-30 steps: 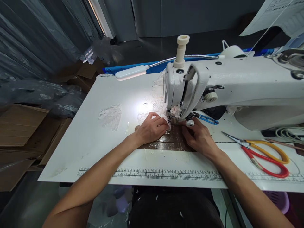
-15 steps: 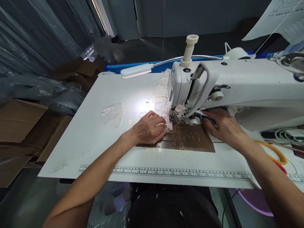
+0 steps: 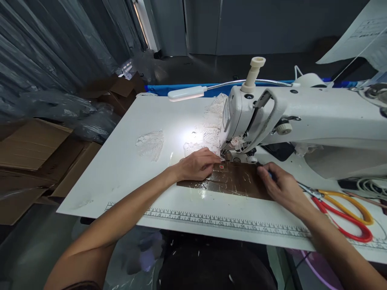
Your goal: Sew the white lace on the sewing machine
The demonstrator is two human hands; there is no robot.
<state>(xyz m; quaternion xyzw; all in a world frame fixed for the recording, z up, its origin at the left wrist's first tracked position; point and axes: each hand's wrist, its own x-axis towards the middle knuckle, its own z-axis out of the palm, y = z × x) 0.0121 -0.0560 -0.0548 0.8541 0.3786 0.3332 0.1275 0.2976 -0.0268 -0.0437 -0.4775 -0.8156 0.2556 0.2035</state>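
At the needle end of the white sewing machine, my left hand pinches the near edge of the white lace between thumb and fingers. The lace trails back over the table to the left of the machine head. A small red and white mark shows beside my fingertips. My right hand is closed around small blue-handled snips, mostly hidden in the palm, to the right of the presser foot. Both hands are over a shiny brown sheet taped on the table.
A separate lace piece lies on the white table at left. Scissors with red and yellow handles rest at right. A lamp lights the lace. A printed ruler runs along the front edge; cardboard boxes stand left.
My right hand has drawn back from under the machine arm toward me, with the snips. My left fingers have closed on the lace edge by the needle. The view has shifted, showing more of the scissors.
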